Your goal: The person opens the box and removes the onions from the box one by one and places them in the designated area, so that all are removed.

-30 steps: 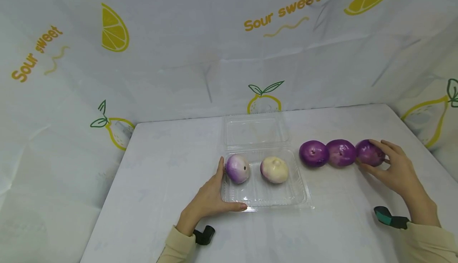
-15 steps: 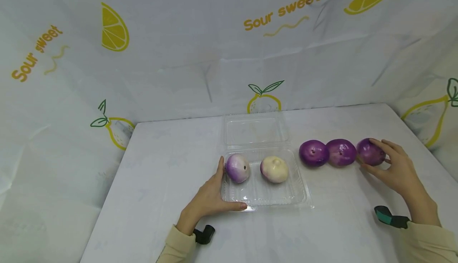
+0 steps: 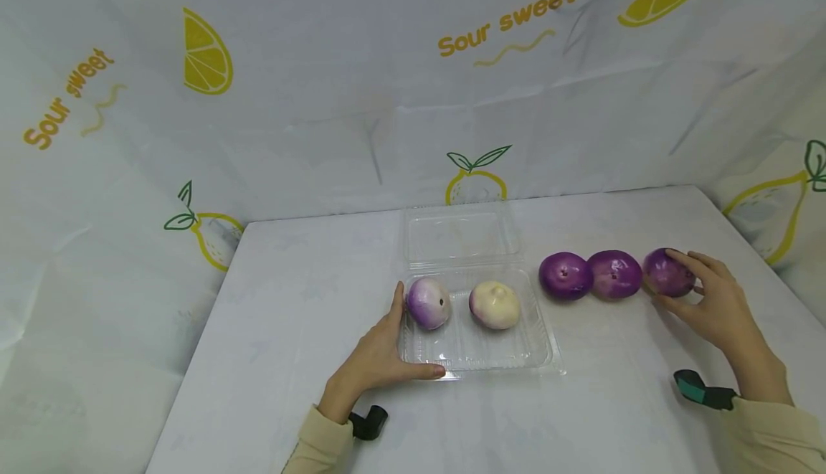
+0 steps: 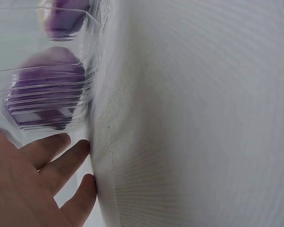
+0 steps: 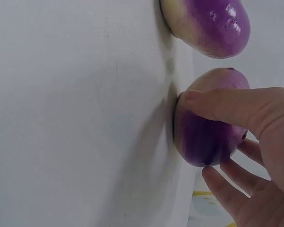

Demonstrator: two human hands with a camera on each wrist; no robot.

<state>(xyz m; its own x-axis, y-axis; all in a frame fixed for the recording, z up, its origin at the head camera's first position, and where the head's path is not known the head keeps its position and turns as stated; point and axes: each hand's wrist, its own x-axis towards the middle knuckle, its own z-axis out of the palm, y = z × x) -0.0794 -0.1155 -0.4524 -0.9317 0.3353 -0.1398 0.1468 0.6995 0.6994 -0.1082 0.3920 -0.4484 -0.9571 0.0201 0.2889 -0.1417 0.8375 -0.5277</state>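
Observation:
A clear plastic clamshell box (image 3: 477, 359) lies with its lid folded back. Inside it sit two turnip-like purple-and-white vegetables: one at left (image 3: 429, 303) and one with its pale side up (image 3: 495, 305). At the box's front left corner, my left hand (image 3: 377, 356) touches the left wall with its fingers, its thumb straight along the front rim. To the right of the box, my right hand (image 3: 716, 309) holds the rightmost purple turnip (image 3: 668, 272) between thumb and fingers. That turnip is on or very near the table; the right wrist view shows the thumb (image 5: 217, 104) across it.
Two more purple turnips, one near the box (image 3: 565, 276) and one in the middle (image 3: 615, 274), stand side by side on the white-covered table (image 3: 310, 280). Behind rises a white backdrop (image 3: 335, 101) with lemon prints. The clear lid (image 3: 461, 236) reaches towards the table's back edge.
The right hand's thumb has slid slightly along the rightmost turnip, which has shifted a little away from its neighbour. The left hand and the box stay where they were.

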